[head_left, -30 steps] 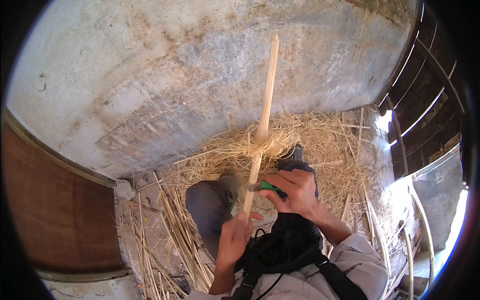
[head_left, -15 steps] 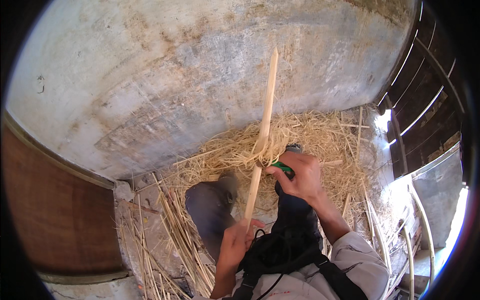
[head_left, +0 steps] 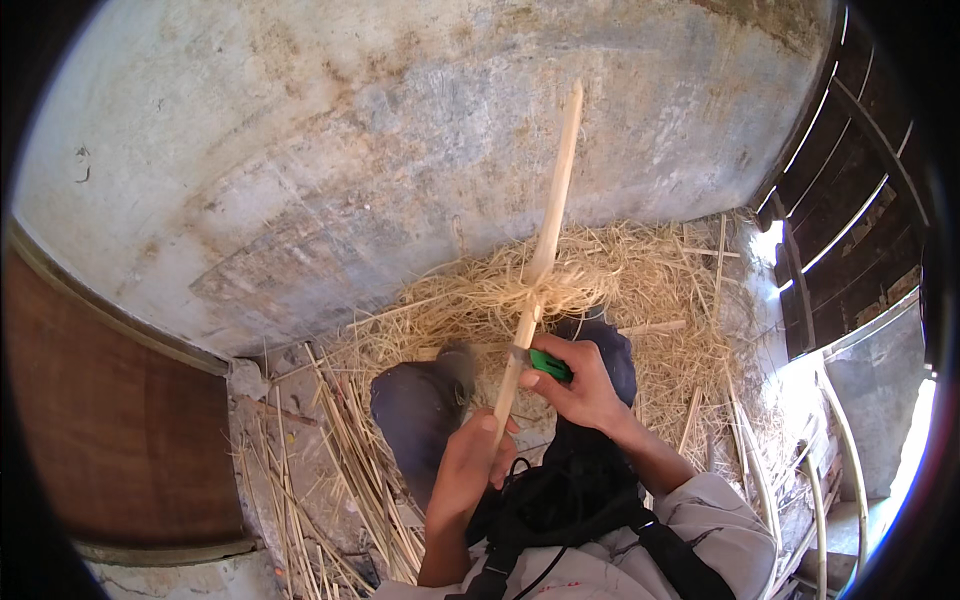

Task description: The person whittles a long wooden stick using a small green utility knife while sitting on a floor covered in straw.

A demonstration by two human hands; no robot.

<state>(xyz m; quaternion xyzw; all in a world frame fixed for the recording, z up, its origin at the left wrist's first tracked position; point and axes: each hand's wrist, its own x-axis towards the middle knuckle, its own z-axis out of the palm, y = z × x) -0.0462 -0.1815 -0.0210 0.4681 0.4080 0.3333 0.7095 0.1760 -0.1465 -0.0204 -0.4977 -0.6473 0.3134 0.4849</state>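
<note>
My left hand point(head_left: 468, 458) is closed around the lower end of a long, pale strip of split bamboo or wood point(head_left: 561, 190), which slants up and away from me to a pointed tip. A knife with a green handle point(head_left: 551, 366) is gripped in my right hand point(head_left: 585, 385). Its short blade point(head_left: 518, 356) lies against the strip, a little above my left hand. Thin curled shavings point(head_left: 560, 288) cling around the strip's middle, farther out than the blade. Both hands are above my legs, close to my body.
A heap of straw-coloured shavings point(head_left: 660, 270) spreads along the stained wall point(head_left: 420, 170). Bundled thin strips point(head_left: 365, 460) lie on the floor at left, near a brown panel point(head_left: 120, 420). Long curved poles point(head_left: 848, 430) stand at right, below dark slats point(head_left: 850, 200). My knees point(head_left: 415, 405) are beneath the work.
My right hand and the knife have come down the strip toward my left hand. The strip's far tip has swung slightly right, and the curled shavings now sit away from the blade.
</note>
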